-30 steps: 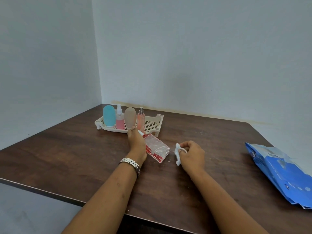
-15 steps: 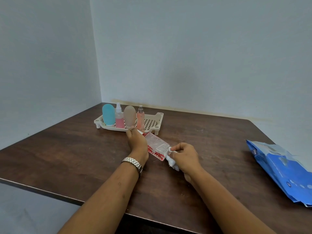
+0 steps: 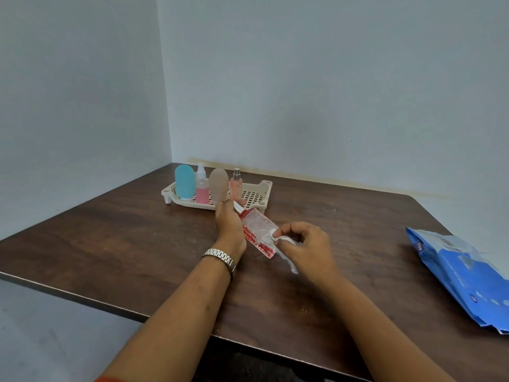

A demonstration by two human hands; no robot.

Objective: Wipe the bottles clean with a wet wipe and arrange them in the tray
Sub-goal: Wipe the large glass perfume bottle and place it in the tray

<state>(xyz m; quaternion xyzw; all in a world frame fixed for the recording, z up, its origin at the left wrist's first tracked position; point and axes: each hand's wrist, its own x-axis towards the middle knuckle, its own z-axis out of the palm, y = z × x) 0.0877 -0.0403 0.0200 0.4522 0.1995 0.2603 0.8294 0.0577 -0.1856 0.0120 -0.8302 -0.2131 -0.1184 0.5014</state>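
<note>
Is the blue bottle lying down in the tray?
No, the blue bottle stands upright at the left end of the tray.

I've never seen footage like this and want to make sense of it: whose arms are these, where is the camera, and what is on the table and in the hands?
No machine here: these are one person's bare arms, filmed by a single wide-angle camera worn on the head, looking forward and down. On the brown table stands a cream tray with four bottles upright in it: a blue bottle, a pink spray bottle, a tan bottle and a peach spray bottle. A blue wipe pack lies at the right. The left hand, with a wristwatch above it, holds a clear bottle with red print just in front of the tray; the right hand pinches a white wet wipe against the bottle's near end.
</note>
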